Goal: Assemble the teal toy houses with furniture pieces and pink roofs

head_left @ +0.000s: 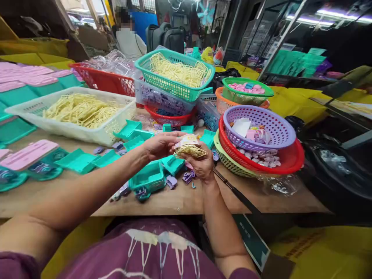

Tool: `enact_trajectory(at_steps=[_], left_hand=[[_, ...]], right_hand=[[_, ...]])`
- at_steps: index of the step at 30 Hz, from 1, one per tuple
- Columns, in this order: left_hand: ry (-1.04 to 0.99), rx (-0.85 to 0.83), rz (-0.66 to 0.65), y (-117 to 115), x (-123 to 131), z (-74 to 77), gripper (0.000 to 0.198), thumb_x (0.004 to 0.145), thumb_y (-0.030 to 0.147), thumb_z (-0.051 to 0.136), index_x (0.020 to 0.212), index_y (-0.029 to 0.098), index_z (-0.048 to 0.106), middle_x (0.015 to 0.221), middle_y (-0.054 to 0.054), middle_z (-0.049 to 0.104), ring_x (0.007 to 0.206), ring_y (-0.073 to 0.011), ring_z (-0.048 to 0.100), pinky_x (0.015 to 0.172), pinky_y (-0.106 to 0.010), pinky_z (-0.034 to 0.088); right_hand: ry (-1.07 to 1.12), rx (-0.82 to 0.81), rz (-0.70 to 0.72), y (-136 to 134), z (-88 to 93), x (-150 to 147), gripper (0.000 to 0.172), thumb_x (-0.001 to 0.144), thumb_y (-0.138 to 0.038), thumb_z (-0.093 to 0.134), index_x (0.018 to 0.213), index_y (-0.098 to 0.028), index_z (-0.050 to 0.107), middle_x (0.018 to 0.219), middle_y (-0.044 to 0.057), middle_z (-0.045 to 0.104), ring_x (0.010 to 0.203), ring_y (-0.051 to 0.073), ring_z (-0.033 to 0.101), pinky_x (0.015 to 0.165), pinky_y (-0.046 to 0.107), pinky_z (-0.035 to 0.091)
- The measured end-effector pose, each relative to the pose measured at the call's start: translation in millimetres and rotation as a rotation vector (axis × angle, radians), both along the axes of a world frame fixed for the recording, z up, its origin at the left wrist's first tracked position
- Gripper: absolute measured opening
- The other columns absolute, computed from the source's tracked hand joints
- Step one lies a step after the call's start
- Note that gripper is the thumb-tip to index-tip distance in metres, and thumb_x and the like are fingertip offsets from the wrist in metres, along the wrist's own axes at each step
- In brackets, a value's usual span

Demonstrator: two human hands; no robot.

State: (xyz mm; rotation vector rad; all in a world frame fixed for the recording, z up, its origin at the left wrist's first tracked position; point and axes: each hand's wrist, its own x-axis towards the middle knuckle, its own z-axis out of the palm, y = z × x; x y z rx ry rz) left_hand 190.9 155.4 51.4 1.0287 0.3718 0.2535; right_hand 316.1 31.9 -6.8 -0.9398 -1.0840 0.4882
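My right hand (202, 164) is closed around a small bundle of pale yellow plastic lattice pieces (190, 150), held above the table. A white piece with a yellow print (188, 139), perhaps a sticker sheet, lies along the top of the bundle. From the left, my left hand (162, 146) reaches in with its fingers closed at the edge of that printed piece. Just below my hands sits a teal toy truck body (148, 178), near an open teal tray part (173, 164). Small purple parts (171, 181) lie beside them.
A white basket (116, 130) and a teal basket (174, 91) hold yellow lattice pieces. At right, a purple basket (260, 145) rests on a red basket (299, 155). Pink-topped teal toys (31, 155) line the left. A dark rod (235, 190) lies near the front edge. Another person (129, 38) is behind.
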Motion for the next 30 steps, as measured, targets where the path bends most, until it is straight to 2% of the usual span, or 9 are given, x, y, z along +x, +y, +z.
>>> enact_trajectory(at_steps=[4,7,10,12,15,19,25,28,30], left_hand=[[0.016,0.038,-0.011,-12,-33,-15.0,0.038,0.073,0.021,0.074,0.108,0.011,0.068,0.071,0.0,0.061,0.047,-0.0023,0.044,0.043,-0.012,0.038],[0.059,0.319,0.017,-17,-57,-14.4,0.035,0.073,0.036,0.075,0.098,0.013,0.071,0.073,-0.001,0.063,0.055,-0.0075,0.051,0.048,-0.017,0.04],[0.176,0.807,0.236,-18,-87,-16.1,0.037,0.077,0.046,0.069,0.098,0.016,0.072,0.094,-0.005,0.07,0.087,-0.0199,0.062,0.076,-0.028,0.051],[0.266,0.977,0.466,-18,-109,-22.4,0.042,0.084,0.051,0.06,0.107,0.018,0.07,0.11,-0.007,0.07,0.106,-0.0254,0.061,0.093,-0.036,0.048],[0.304,0.929,0.634,-23,-132,-39.8,0.05,0.092,0.056,0.047,0.117,0.017,0.065,0.122,-0.01,0.066,0.115,-0.0264,0.059,0.101,-0.039,0.045],[0.272,0.854,0.611,-38,-139,-66.6,0.055,0.096,0.058,0.038,0.126,0.016,0.058,0.133,-0.011,0.06,0.125,-0.0253,0.054,0.108,-0.039,0.04],[0.282,0.945,0.663,-54,-130,-89.3,0.058,0.094,0.053,0.045,0.138,0.016,0.043,0.138,-0.013,0.053,0.13,-0.0258,0.049,0.112,-0.043,0.036],[0.265,0.97,0.683,-55,-126,-93.2,0.049,0.096,0.047,0.044,0.135,0.017,0.044,0.137,-0.013,0.053,0.129,-0.0243,0.049,0.111,-0.043,0.037],[0.25,0.967,0.685,-54,-125,-95.7,0.045,0.098,0.043,0.04,0.136,0.019,0.043,0.139,-0.012,0.051,0.131,-0.0231,0.048,0.113,-0.042,0.036]], right_hand=[[-0.402,0.075,-0.125,-8,23.9,-14,0.022,0.076,-0.037,0.08,0.091,-0.025,0.07,0.12,0.005,0.059,0.117,0.022,0.056,0.104,0.042,0.045],[-0.538,0.06,0.043,-6,40.6,-25,0.019,0.082,-0.037,0.075,0.095,-0.025,0.069,0.121,0.005,0.059,0.117,0.022,0.056,0.105,0.042,0.044],[-0.607,0.077,0.307,4,42.6,-41,0.02,0.089,-0.03,0.067,0.107,-0.023,0.063,0.108,0.005,0.064,0.104,0.018,0.061,0.094,0.036,0.05],[-0.732,0.055,0.389,15,34.9,-53,0.028,0.09,-0.022,0.063,0.117,-0.021,0.058,0.107,0.005,0.064,0.102,0.018,0.061,0.092,0.034,0.05],[-1.067,-0.057,0.38,32,18.6,-68,0.046,0.085,-0.009,0.06,0.128,-0.018,0.05,0.111,0.008,0.061,0.106,0.02,0.056,0.094,0.036,0.047],[-1.39,-0.233,0.313,46,9.2,-81,0.049,0.083,-0.005,0.057,0.13,-0.018,0.049,0.116,0.01,0.055,0.11,0.023,0.049,0.094,0.038,0.045],[-1.512,-0.325,0.23,43,22.0,-90,0.034,0.093,-0.009,0.046,0.126,-0.018,0.051,0.11,0.01,0.054,0.103,0.023,0.047,0.085,0.036,0.046],[-1.569,-0.378,0.118,38,25.7,-90,0.036,0.093,-0.011,0.047,0.128,-0.02,0.049,0.111,0.01,0.055,0.103,0.026,0.047,0.08,0.037,0.046],[-1.589,-0.365,0.119,38,25.4,-87,0.038,0.092,-0.014,0.051,0.13,-0.021,0.049,0.115,0.01,0.055,0.106,0.026,0.047,0.081,0.038,0.045]])
